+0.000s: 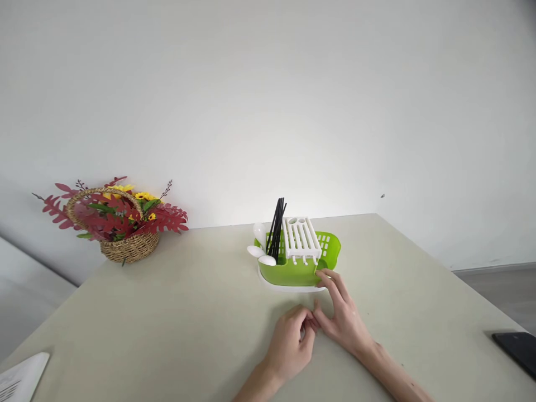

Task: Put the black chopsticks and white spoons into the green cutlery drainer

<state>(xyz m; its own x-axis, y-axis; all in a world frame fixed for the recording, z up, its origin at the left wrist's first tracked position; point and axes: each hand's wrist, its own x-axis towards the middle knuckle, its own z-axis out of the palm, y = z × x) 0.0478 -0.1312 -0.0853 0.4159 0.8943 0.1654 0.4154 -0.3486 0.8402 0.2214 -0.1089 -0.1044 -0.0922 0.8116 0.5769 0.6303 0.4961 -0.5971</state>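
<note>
A green plastic cutlery holder (288, 274) stands on a white base tray (274, 287) near the back of the table. Black chopsticks (276, 229) lean upright in its left part, beside white spoons (267, 260). A white slotted rack (301, 237) with small hooks along its front sits across the middle. My right hand (345, 315) has its fingers apart, with the fingertips at the holder's front right side. In front of the holder, my left hand (291, 340) rests with curled fingers, close to my right thumb; nothing shows in it.
A woven basket (129, 248) of red leaves and yellow flowers stands at the back left by the wall (268, 111). A white object (25, 377) lies at the table's left front edge. On the right edge is a black phone-like object (517, 349).
</note>
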